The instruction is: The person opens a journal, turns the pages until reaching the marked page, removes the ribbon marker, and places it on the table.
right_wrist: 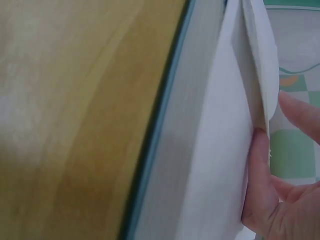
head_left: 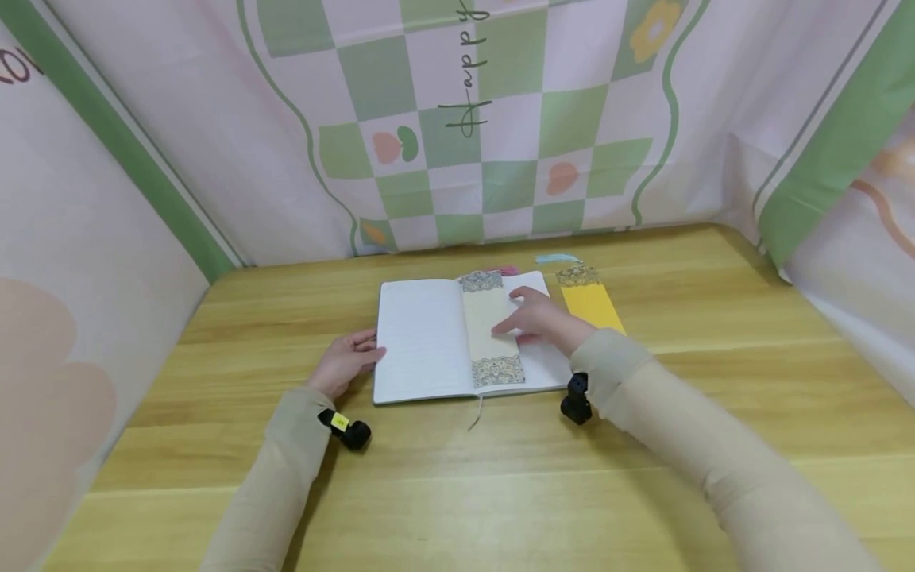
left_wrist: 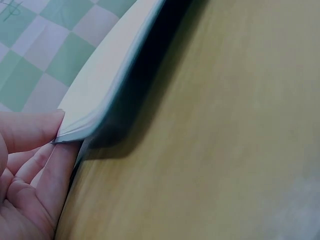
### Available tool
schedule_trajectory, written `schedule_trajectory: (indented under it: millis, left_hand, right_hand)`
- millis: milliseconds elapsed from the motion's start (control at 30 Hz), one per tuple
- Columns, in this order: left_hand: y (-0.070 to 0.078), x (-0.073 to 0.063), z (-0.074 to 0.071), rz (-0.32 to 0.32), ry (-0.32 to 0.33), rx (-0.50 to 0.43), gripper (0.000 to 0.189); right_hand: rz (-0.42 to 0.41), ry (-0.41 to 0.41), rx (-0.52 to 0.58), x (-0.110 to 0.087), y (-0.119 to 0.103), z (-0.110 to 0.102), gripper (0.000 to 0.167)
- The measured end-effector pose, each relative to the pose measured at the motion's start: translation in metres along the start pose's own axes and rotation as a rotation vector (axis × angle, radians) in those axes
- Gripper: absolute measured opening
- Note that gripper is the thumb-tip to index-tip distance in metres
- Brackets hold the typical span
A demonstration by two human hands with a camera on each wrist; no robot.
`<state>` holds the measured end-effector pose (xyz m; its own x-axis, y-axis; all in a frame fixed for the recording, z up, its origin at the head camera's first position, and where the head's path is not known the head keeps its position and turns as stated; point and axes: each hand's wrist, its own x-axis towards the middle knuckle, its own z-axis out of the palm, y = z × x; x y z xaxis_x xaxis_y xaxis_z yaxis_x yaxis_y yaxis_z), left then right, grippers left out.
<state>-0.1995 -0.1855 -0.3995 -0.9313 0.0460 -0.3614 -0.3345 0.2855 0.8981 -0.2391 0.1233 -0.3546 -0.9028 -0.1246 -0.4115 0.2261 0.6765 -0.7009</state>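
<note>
An open notebook with white pages lies on the wooden table. At its left edge my left hand pinches the cover and pages, thumb on top and fingers beneath, as the left wrist view shows. A cream bookmark with lace-patterned ends rests lengthwise on the right page, beside the fold. Over that page is my right hand, its thumb touching the bookmark's right side. The right index finger stays spread apart from the thumb, near the same side.
A yellow bookmark with a lace-patterned end lies right of the notebook, partly behind the right wrist. Beyond it is a light blue tassel. A pink tassel shows behind the notebook. A thin ribbon hangs from the fold. Patterned curtains surround the table.
</note>
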Motion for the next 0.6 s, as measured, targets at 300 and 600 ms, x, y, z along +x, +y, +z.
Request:
schedule_trajectory:
  millis: [300,600]
  left_hand:
    - [0.0020,-0.0003,0.0009,0.002,0.010,0.006,0.054]
    - [0.0030,-0.0019,0.0001,0.006,0.004,0.008,0.054]
  right_hand:
    - [0.016,0.018,0.157,0.0034,0.0019,0.0057,0.076]
    - [-0.011,-0.100,0.288,0.0043,0.0087,-0.0010,0.069]
